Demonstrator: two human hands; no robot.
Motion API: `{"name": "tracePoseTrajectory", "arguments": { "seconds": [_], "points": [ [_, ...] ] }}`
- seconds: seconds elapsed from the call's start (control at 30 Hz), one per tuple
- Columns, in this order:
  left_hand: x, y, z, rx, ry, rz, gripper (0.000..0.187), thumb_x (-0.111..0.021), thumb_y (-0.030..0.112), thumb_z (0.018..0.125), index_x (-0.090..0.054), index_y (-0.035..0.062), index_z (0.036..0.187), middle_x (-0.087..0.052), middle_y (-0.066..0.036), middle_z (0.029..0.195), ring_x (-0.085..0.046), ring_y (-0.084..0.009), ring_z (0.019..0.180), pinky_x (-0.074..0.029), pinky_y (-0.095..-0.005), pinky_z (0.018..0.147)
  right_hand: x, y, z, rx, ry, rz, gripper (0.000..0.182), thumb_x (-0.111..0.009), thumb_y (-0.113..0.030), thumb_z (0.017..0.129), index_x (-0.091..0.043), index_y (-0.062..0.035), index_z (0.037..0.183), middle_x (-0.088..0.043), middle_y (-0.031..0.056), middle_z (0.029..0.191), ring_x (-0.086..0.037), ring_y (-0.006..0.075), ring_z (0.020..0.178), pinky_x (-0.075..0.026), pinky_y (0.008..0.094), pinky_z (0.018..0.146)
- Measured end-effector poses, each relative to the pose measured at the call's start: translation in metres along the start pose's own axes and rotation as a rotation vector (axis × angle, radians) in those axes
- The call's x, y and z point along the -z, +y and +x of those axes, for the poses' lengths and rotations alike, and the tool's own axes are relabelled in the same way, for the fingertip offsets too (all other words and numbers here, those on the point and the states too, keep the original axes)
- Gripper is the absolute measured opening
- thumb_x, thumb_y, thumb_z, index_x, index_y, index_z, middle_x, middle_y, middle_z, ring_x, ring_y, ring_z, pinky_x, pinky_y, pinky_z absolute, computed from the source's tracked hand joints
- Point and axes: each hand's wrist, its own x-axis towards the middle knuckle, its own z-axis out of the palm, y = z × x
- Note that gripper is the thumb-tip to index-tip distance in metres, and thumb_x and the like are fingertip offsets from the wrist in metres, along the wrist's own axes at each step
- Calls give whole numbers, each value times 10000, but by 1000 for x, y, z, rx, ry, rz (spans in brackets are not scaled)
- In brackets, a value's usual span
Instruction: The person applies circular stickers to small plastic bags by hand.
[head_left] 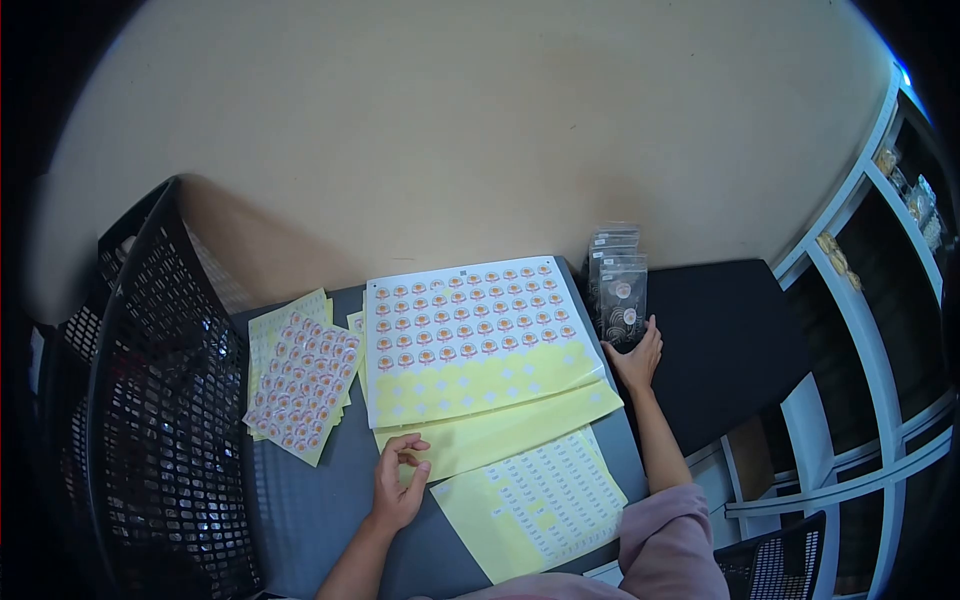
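Note:
A large sticker sheet [475, 315] lies in the middle, with rows of round orange-and-white stickers above and bare yellow backing below. Over the lower left corner of the yellow backing is my left hand [400, 488], its fingers loosely curled, the thumb apart, and nothing visible between them. To the right, a stack of clear plastic packets [620, 285] with dark contents and round stickers leans against the wall. My right hand [636, 362] grips the near end of this stack, thumb on the left side and fingers on the right. A sheet of small labels [555, 490] lies closest to me.
Several more sticker sheets [310, 380] are piled on the left of the grey table [290, 510]. A tall black plastic basket [170, 400] borders the left side. A black surface [720, 350] adjoins on the right, beside white shelving [885, 400]. A beige wall [480, 130] stands behind.

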Motion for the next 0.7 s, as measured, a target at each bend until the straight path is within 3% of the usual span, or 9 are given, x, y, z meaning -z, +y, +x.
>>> {"name": "tracePoseTrajectory", "arguments": {
  "seconds": [0.33,0.5,0.6,0.63,0.7],
  "points": [
    [1,-1,1,-21,20,-11,326,-539,-3,766,-448,1,1079,-540,-106,940,-530,-173,863,-420,-272,698,-20,-1,6,35,68,8,1083,-799,-389,512,-184,36,1296,-353,216,1215,-358,370,1109,-321,446,920],
    [1,4,-2,-111,47,30,294,-544,-16,756,-472,-5,1041,-547,-128,909,-537,-198,812,-432,-285,681,-19,12,8,67,29,110,1114,-812,-349,509,-144,59,1302,-306,264,1239,-313,398,1150,-283,428,974],
    [3,6,-3,-188,73,24,275,-548,-38,744,-483,-12,1010,-547,-132,884,-541,-203,778,-439,-293,676,-8,12,4,109,66,110,1028,-803,-287,549,-186,80,1284,-354,256,1177,-369,370,1106,-333,390,934],
    [3,7,-4,-230,66,3,265,-552,-44,740,-487,-11,995,-545,-133,877,-542,-210,772,-440,-296,677,-1,11,5,30,-10,157,1077,-800,-374,533,-181,83,1286,-321,276,1221,-323,393,1147,-281,410,979],
    [5,10,-5,-328,89,-7,250,-563,-56,728,-499,-4,964,-543,-134,862,-544,-224,766,-441,-300,677,6,12,9,19,39,88,989,-751,-403,602,-228,114,1263,-311,281,1243,-296,383,1183,-250,402,1001]
  ]
}}
